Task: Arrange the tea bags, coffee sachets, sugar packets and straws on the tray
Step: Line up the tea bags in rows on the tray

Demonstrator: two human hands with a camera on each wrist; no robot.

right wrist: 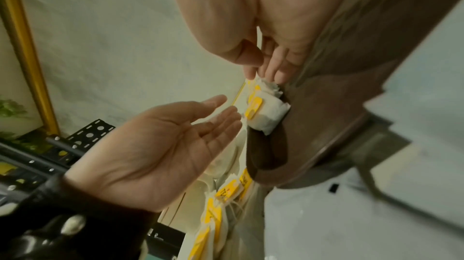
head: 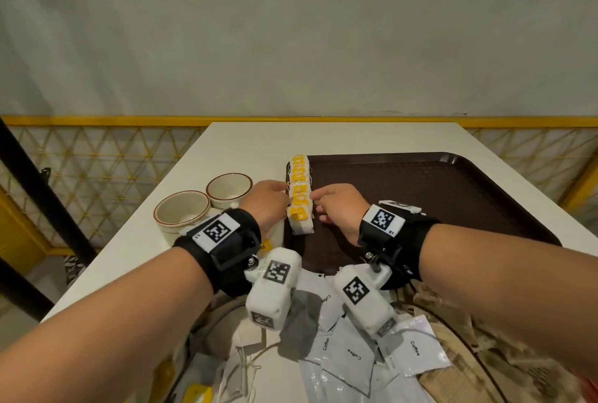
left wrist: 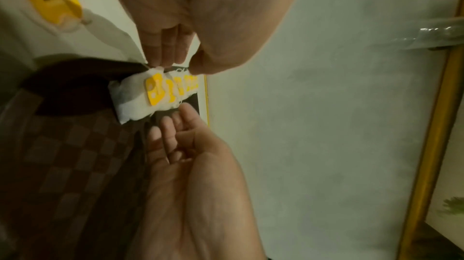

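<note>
A row of white tea bags with yellow tags lies along the left edge of the dark brown tray. My left hand is at the row's left side and my right hand at its right side, both with straight fingers. In the left wrist view my left hand touches the edge of the tea bags, and the right hand lies open on the tray. In the right wrist view my right hand touches the row, with the left hand palm-open beside it.
Two cream bowls stand on the white table left of the tray. A heap of white coffee sachets lies near me, with loose tea bags to its left and brown paper packets to its right.
</note>
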